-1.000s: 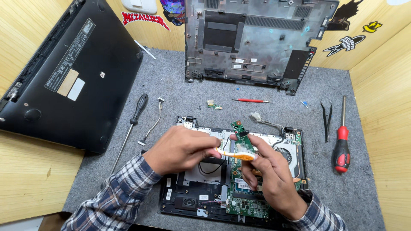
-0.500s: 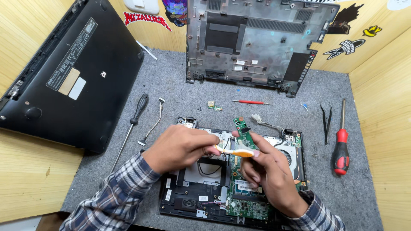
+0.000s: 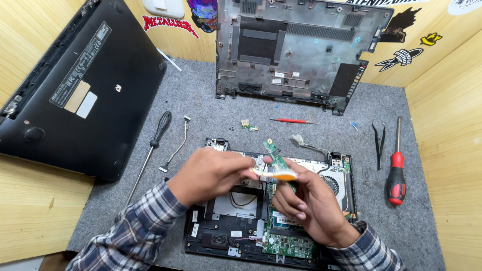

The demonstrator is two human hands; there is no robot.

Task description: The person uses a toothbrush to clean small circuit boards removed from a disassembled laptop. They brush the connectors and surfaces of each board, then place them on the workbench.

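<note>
Left hand: my fingers pinch the orange flat cable at its left end.
Right hand: clamped on the small green board, tilted upright.
Place: above the open laptop chassis, on the grey surface.
Right: red screwdriver.

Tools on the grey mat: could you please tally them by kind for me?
Screwdrivers: 3 – black-handled screwdriver, red-handled screwdriver, thin red precision screwdriver.
Tweezers: 1 – black tweezers.
Total: 4 tools. None is in hand: the left hand and right hand hold a small green circuit board with an orange ribbon cable instead.
</note>
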